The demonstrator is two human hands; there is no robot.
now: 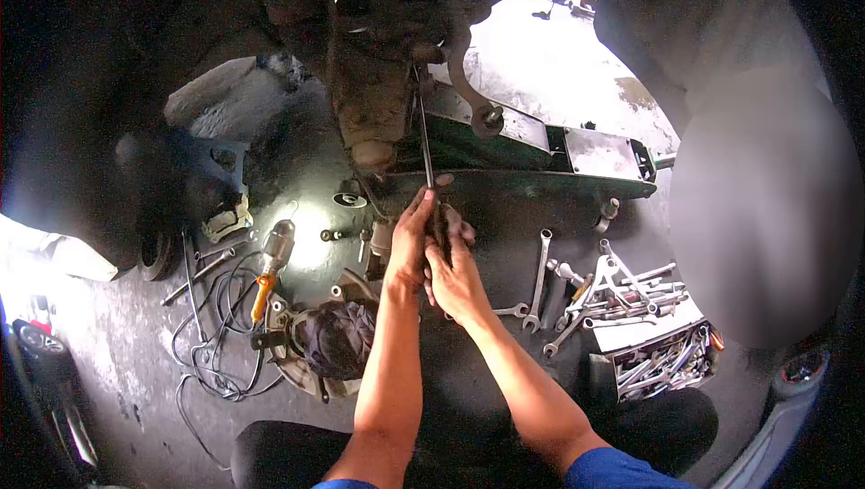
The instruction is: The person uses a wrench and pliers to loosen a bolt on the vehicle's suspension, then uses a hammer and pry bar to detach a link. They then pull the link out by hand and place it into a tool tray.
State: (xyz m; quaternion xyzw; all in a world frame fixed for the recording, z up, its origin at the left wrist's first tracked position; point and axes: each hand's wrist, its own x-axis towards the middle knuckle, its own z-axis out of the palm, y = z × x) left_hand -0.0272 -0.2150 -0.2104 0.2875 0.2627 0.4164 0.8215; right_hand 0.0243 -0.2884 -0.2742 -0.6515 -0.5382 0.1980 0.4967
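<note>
Both my hands meet at the centre of the view, around the lower end of a long thin metal rod (425,128). My left hand (412,241) is closed on it, with the thumb pointing up along the shaft. My right hand (457,277) is closed just below and beside it, around a dark part that looks like the rod's handle. The rod's upper end reaches into dirty undercarriage parts (369,101), where its tip is hard to make out. A curved metal arm (464,74) hangs to the right of the rod.
A green floor jack (523,160) lies behind my hands. Loose wrenches (622,286) and a full tool box (662,363) are at the right. At the left are a lit work lamp (277,246), its cable, and a hub part with a dark cloth (341,338).
</note>
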